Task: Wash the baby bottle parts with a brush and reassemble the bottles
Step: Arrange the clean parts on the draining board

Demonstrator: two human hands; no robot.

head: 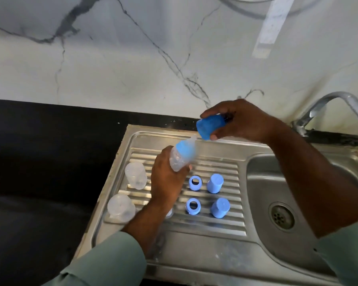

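Observation:
My left hand (166, 180) grips a clear baby bottle (179, 159) tilted up to the right, with a blue collar and a nipple on its top. Just above and right of that nipple, my right hand (240, 122) holds a blue cap (210, 129), its open end facing the bottle and apart from it. On the ribbed drainboard (225, 221) stand two blue collar rings (194, 182) (192, 205) and two blue caps (215, 183) (220, 207). At the drainboard's left stand two clear bottle bodies (135, 175) (121, 207). A small clear part shows partly behind my left wrist.
The steel sink basin (262, 186) with its drain (281, 216) lies to the right, with the tap (327, 108) behind it. Black countertop (39, 162) runs along the left. A marble wall rises at the back.

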